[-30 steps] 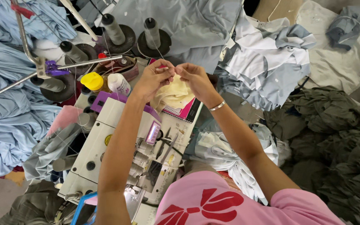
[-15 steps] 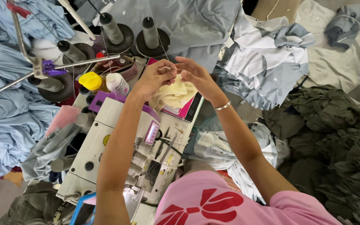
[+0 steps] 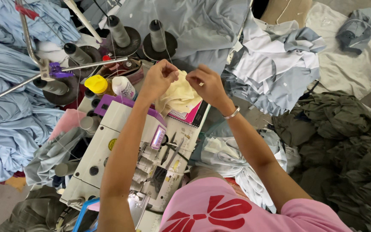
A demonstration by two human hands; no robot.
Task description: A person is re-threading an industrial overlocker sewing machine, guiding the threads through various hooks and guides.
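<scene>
1. Pinching with both sets of fingertips, my left hand (image 3: 159, 78) and right hand (image 3: 206, 83) sit close together above the far end of the white sewing machine (image 3: 121, 159); whatever fine thing they hold is too small for me to tell.
2. I see a pale yellow cloth (image 3: 177, 98) just beneath them, lying on a pink notebook (image 3: 193, 116).
3. Grey thread cones (image 3: 119, 31) stand farther off, a yellow-capped bottle (image 3: 97, 84) to the left.
4. Blue fabric (image 3: 5, 107) is heaped at left, dark green fabric (image 3: 344, 150) at right.
</scene>
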